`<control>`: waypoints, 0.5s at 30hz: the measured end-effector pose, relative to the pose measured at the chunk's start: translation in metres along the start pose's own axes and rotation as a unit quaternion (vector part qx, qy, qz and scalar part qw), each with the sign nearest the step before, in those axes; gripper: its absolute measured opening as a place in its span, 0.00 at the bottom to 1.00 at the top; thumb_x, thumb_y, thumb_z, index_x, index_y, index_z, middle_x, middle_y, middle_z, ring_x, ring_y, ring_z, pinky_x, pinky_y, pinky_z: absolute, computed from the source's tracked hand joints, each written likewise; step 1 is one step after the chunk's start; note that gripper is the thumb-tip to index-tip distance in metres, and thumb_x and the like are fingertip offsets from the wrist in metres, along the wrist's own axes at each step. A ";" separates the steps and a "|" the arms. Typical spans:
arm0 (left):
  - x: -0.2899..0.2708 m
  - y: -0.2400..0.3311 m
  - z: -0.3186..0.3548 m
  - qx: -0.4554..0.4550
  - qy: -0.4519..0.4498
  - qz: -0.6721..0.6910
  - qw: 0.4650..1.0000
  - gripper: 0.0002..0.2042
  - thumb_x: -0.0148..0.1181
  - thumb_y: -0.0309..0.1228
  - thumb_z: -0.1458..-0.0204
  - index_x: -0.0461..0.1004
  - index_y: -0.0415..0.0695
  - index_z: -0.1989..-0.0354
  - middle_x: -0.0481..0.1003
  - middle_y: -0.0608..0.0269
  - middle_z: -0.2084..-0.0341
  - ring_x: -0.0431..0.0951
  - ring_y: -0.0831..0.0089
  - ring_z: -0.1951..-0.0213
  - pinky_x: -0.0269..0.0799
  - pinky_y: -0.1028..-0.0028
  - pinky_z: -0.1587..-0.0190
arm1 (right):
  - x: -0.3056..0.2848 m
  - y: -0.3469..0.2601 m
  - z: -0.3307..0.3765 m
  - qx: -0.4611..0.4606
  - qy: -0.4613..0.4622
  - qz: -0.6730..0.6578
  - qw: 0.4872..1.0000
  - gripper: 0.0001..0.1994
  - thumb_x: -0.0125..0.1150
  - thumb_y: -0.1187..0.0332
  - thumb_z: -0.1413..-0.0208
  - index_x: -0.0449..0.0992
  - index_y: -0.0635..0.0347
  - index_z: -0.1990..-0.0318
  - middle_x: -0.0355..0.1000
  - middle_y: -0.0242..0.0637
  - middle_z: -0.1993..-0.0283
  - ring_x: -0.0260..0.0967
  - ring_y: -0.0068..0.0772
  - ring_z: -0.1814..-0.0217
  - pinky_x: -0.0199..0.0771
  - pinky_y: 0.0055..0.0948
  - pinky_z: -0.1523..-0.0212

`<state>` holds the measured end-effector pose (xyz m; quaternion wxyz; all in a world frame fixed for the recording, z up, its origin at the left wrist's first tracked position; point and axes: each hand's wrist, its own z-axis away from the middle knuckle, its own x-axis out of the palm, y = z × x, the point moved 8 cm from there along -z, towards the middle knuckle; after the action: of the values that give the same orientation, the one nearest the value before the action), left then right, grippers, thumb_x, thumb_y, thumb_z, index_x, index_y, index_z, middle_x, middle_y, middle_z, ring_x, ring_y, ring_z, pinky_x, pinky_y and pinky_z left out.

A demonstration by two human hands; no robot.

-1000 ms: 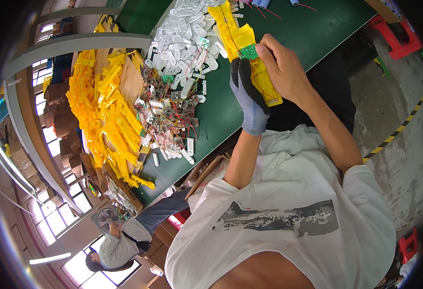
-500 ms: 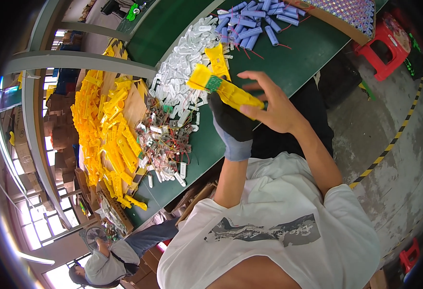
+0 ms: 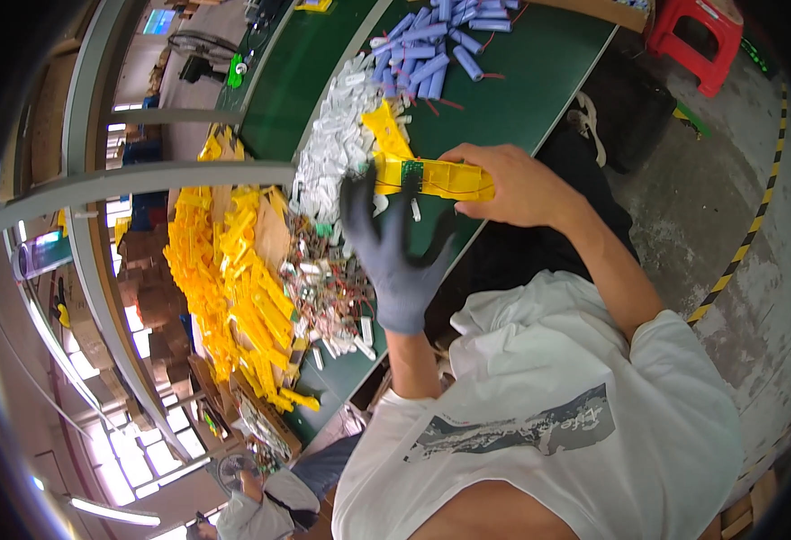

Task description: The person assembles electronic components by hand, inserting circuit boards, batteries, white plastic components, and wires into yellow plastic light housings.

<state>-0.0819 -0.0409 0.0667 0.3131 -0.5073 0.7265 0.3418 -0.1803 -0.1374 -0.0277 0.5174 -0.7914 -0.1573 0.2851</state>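
My bare right hand [image 3: 526, 187] grips the right end of a long yellow plastic housing [image 3: 456, 180] between thumb and fingers. A small green circuit board [image 3: 411, 174] sits across the housing, and a thin wire runs along its inside. My left hand [image 3: 400, 256], in a grey and black glove, is spread open just below the housing's left end. Its fingertips overlap the housing and board; whether they touch is unclear. Behind the held piece, another yellow housing [image 3: 384, 130] lies on the green table at the edge of the white parts.
White plastic parts [image 3: 330, 135] are heaped behind my left hand, with blue cylindrical cells [image 3: 427, 58] with red wires beyond. Left lie wired circuit boards [image 3: 328, 283] and a large pile of yellow housings [image 3: 242, 288]. A red stool [image 3: 697, 40] stands at far right; another person [image 3: 269, 504] sits lower left.
My left hand has let go of the yellow housing and opened. My right hand has closed on its right end, and the housing now lies nearly level instead of tilted.
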 end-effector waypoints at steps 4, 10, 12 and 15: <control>0.046 -0.001 -0.008 0.070 -0.200 -0.010 0.977 0.18 0.68 0.31 0.62 0.74 0.46 0.58 0.68 0.53 0.49 0.64 0.48 0.45 0.58 0.53 0.41 | 0.004 -0.001 0.009 0.003 -0.043 0.020 0.999 0.21 0.67 0.67 0.60 0.73 0.58 0.54 0.75 0.45 0.62 0.72 0.50 0.58 0.71 0.39 0.55; 0.054 -0.003 -0.005 0.045 -0.235 0.084 0.967 0.12 0.65 0.24 0.61 0.75 0.42 0.64 0.72 0.54 0.54 0.70 0.52 0.50 0.64 0.59 0.45 | -0.002 0.005 0.011 -0.012 -0.073 0.028 0.997 0.21 0.68 0.65 0.63 0.78 0.59 0.57 0.76 0.45 0.65 0.74 0.47 0.62 0.72 0.36 0.59; 0.046 -0.015 -0.003 -0.023 -0.216 0.174 0.960 0.11 0.60 0.16 0.62 0.75 0.39 0.66 0.74 0.53 0.56 0.72 0.54 0.52 0.68 0.64 0.50 | -0.005 0.005 0.009 -0.020 -0.081 0.018 0.996 0.21 0.69 0.65 0.64 0.79 0.59 0.57 0.77 0.45 0.65 0.74 0.46 0.63 0.72 0.35 0.60; 0.049 -0.033 0.012 -0.137 -0.180 0.257 0.939 0.10 0.58 0.16 0.62 0.74 0.38 0.68 0.75 0.54 0.57 0.73 0.56 0.53 0.69 0.65 0.51 | -0.006 0.005 0.003 -0.023 -0.113 0.022 0.993 0.22 0.69 0.64 0.64 0.79 0.60 0.57 0.77 0.45 0.66 0.74 0.45 0.65 0.72 0.35 0.61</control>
<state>-0.0632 -0.0650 0.0150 0.2677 -0.2713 0.7094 0.5929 -0.1872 -0.1403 -0.0313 0.4712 -0.7691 -0.2043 0.3804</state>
